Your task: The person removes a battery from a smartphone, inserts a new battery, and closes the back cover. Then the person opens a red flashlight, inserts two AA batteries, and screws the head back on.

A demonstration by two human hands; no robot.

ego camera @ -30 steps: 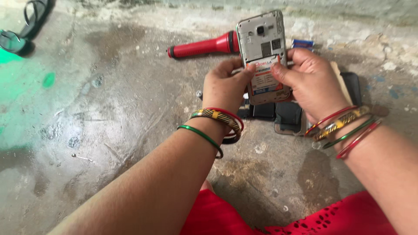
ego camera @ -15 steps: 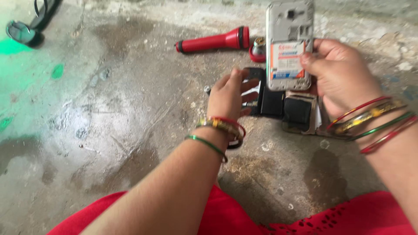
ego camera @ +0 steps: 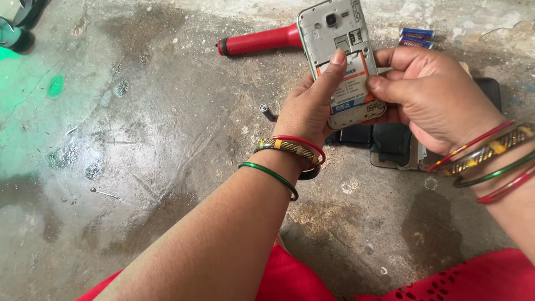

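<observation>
Phone (ego camera: 334, 33) with its back cover off is up in both my hands, above the floor (ego camera: 139, 139). I see its grey inside, the little camera hole at the far end, and the battery (ego camera: 350, 83) with a white and orange sticker sitting in it.

My right hand (ego camera: 432, 100) has a closed grip on the phone's right side, with the thumb lying across the near part of the battery. My left hand (ego camera: 309, 108) holds the left side. Its grip is closed on the phone too, and one finger points up and presses on the far edge of the battery. Both my wrists have red, green and gold bangles (ego camera: 290, 150).

On the floor just past the phone lies a red torch (ego camera: 259, 42), partly hidden behind the phone. Two small blue batteries (ego camera: 417, 38) lie to the right of it, close together. Right under my hands are some dark flat phone parts (ego camera: 390, 142), side by side on the floor. A small metal bit (ego camera: 267, 111) lies just left of my left hand. A thin pin (ego camera: 103, 193) lies far off to the left, nearer to me. The floor is grey and rough, with a green patch (ego camera: 22, 95) on the left. My red cloth (ego camera: 457, 278) shows at the near edge.
</observation>
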